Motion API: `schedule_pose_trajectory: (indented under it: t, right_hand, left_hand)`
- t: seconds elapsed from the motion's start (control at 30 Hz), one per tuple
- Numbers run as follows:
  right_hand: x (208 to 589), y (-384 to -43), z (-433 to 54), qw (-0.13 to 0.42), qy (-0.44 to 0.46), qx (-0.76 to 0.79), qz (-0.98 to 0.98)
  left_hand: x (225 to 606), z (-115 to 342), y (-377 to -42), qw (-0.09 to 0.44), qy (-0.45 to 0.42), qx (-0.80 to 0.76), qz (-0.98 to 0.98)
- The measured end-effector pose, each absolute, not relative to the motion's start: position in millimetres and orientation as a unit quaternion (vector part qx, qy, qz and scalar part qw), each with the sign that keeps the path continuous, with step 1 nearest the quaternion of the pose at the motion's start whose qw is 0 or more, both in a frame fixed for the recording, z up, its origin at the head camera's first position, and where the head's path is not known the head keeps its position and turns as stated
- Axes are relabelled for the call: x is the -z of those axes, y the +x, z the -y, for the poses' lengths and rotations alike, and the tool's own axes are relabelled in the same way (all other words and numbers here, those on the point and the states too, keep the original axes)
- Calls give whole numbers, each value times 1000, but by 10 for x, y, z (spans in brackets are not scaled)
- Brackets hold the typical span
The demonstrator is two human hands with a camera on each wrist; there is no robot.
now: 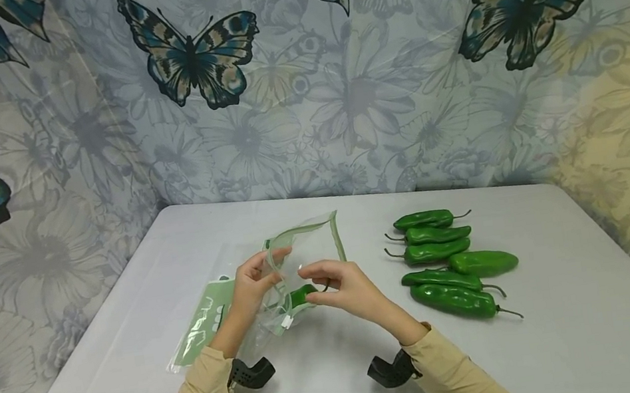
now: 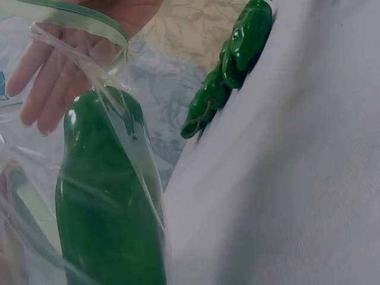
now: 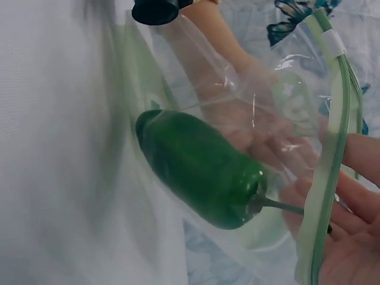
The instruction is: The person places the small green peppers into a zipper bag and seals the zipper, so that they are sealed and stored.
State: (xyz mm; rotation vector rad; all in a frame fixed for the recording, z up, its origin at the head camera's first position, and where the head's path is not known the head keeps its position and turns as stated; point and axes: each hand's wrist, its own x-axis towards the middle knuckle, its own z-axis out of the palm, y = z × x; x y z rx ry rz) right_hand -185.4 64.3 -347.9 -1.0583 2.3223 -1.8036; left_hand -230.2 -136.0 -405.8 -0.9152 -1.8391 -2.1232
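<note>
A clear zip bag [image 1: 337, 237] with a pale green zip edge stands with its mouth spread. My left hand [image 1: 252, 286] pinches its left side between thumb and fingers. Inside the bag lies a green pepper [image 3: 199, 166], its thin stem pointing to the mouth. My right hand [image 1: 342, 286] is at the mouth beside that stem, thumb and forefinger apart. In the left wrist view, the right hand's fingers [image 2: 50, 89] look extended behind the clear film, beyond the pepper's end.
Several green peppers [image 1: 437, 251] lie in a loose column to the right on the white tabletop [image 1: 582, 333]. A flat green-and-clear package [image 1: 202, 323] lies left, partly under my left arm. Behind the table hangs a butterfly-patterned cloth [image 1: 362, 102].
</note>
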Motion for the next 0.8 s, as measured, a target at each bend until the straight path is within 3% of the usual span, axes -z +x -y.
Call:
schedule_pose_trajectory:
  t: [0.3, 0.5, 0.8]
  right_hand:
    - [3680, -2005, -724, -116, -373, 615, -685]
    - [3717, -1967, -1055, -110, -399, 610, -676]
    - [3834, -1855, -1519, -119, -371, 636, -666]
  left_hand:
    - [4037, 1357, -2294, 98, -315, 723, 608]
    - [4058, 1320, -2299, 100, -310, 733, 597]
    - [4028, 1379, -2272, 89, -304, 723, 614]
